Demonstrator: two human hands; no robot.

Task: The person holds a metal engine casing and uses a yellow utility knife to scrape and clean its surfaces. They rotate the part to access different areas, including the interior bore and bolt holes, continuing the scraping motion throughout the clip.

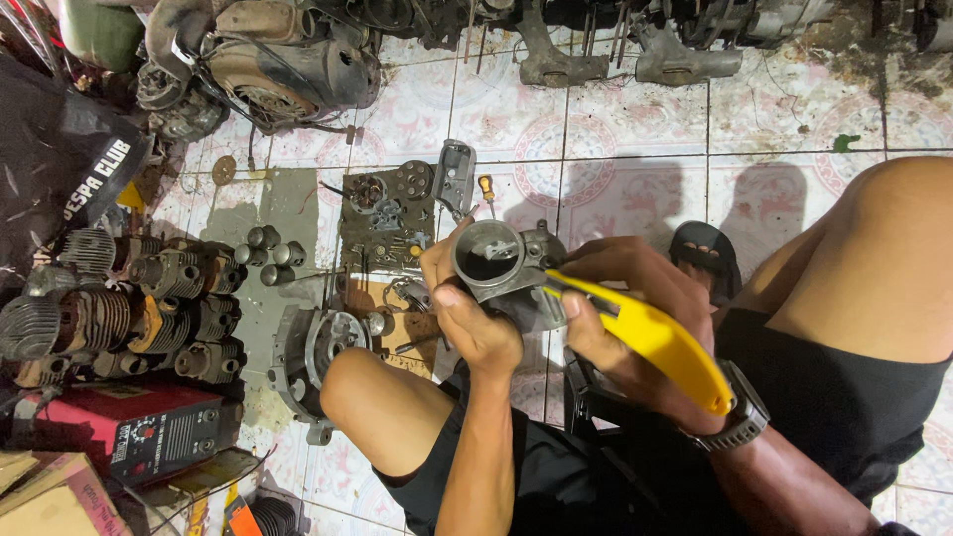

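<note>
Head cam: left hand (475, 323) curled round a grey carburetor (506, 266), thumb up on its open round mouth, forearm running in from below. Right hand (620, 308) closed tight on a yellow utility knife (655, 337), handle lying back over the wrist w/ black watch (743, 422), front end pressed to the carb body just right of the left-hand grip. Blade tip hidden btwn fingers & carb; carb underside not visible.
</note>
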